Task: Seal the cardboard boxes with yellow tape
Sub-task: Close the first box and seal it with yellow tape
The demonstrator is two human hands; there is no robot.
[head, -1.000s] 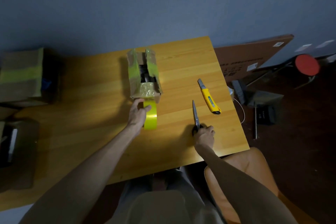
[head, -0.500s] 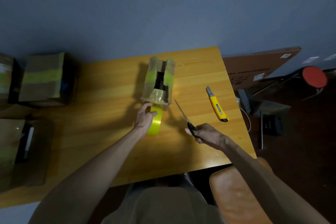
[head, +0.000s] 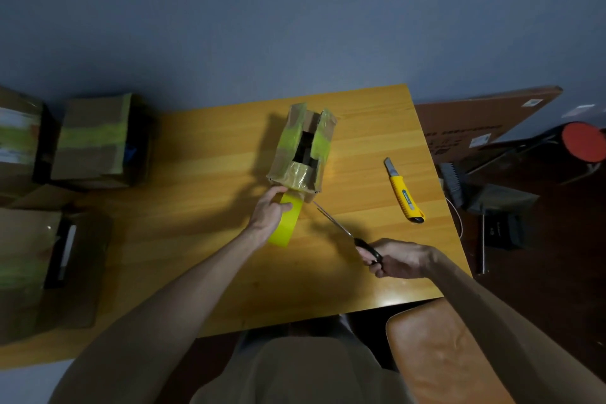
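Where the cardboard box (head: 296, 154) stands: on the table (head: 203, 207), toward the far edge. Its top flaps are apart with a dark gap between them. Yellow-green tape runs along both flaps, and glossy film covers the near end.
Yellow tape roll (head: 285, 226): stands on edge on the table, just beside the near end of the cardboard box; its far end meets the lower edge of the box.
Left hand (head: 267, 213): fingers and thumb curled over the roll, clamped on it at the end nearest the box.
Right hand (head: 401, 259): wrapped round the black handles of the scissors (head: 347, 233), over the near right part of the table.
Scissors blades: point toward the near right corner of the box, with the tips just beside the roll. Whether the blades are apart cannot be told.
Utility knife (head: 405, 195): yellow, lies flat on the table to the right of the box, well apart from both hands.
Taped boxes (head: 91, 138): stacked at the left end of the table, with yellow-green bands across their tops; detail is blurred.
Chair seat (head: 436, 354): brown, at the near right, below the table edge.
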